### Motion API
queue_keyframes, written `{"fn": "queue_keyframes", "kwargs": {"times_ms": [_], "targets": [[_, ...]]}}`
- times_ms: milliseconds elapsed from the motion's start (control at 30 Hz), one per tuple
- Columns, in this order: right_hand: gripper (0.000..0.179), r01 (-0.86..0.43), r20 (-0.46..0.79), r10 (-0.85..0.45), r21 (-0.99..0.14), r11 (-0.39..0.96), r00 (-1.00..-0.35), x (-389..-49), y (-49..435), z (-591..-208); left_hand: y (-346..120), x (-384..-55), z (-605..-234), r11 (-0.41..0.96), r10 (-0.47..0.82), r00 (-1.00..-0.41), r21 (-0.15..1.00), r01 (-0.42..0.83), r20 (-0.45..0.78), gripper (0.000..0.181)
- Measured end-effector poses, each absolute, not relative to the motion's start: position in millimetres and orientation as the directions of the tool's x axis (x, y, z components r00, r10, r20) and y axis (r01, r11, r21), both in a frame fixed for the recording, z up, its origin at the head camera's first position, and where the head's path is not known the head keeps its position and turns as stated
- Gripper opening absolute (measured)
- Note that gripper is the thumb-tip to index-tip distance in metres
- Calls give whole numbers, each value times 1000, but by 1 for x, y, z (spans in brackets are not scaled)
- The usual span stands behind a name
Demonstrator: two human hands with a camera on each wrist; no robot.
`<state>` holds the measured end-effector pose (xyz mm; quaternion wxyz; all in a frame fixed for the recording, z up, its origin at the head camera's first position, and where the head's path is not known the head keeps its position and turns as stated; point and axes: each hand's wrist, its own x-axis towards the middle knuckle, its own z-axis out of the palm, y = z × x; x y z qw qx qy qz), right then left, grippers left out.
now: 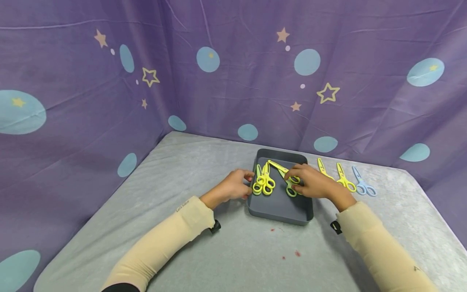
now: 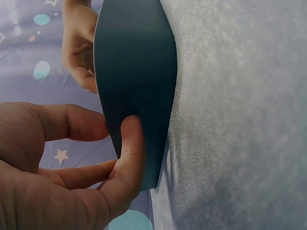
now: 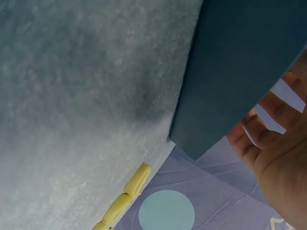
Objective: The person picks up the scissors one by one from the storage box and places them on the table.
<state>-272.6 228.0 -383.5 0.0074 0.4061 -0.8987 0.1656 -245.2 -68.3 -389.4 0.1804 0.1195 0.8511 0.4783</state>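
The deep grey rectangular tray point(image 1: 279, 209) sits on the grey cloth-covered surface point(image 1: 226, 251), its long axis running near to far, with the right hand point(image 1: 313, 182) over its right wall and the left hand point(image 1: 232, 186) at its left wall. The relation that counts is between the right hand and the yellow scissors lying aslant point(image 1: 278, 166): their blades point far and left, and their handle loops lie near and right, under that hand's bent fingers. The right hand is clearly the nearer one; the left is across the tray. Whether the right fingers have closed on the loops cannot be told, since the wrist view hides the fingertips behind the wall.

The light-green scissors point(image 1: 288, 185) lie close by on the near side, their loops beside the right thumb and their blades also slanting far and left. By contrast, the overlapping group of yellow scissors point(image 1: 266, 178) along the left wall points roughly straight far, handles near, so the slanted pair sits askew to it.

The left hand appears to pinch the tray's wall lightly, thumb on the outside and fingertips at the rim. Right of the tray, beyond the right hand, two loose yellow scissors point(image 1: 341, 174) and light-blue scissors point(image 1: 357, 176) rest on the surface.
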Motion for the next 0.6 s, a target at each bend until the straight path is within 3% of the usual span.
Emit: {"fn": "queue_keyframes", "kwargs": {"times_ms": [333, 600], "targets": [[29, -767, 115, -768, -246, 593, -630, -277, 225, -389, -69, -245, -390, 494, 385, -905, 869, 38, -179, 67], [24, -735, 63, -745, -242, 634, -664, -279, 221, -392, -69, -246, -391, 498, 384, -906, 866, 41, -178, 68]]}}
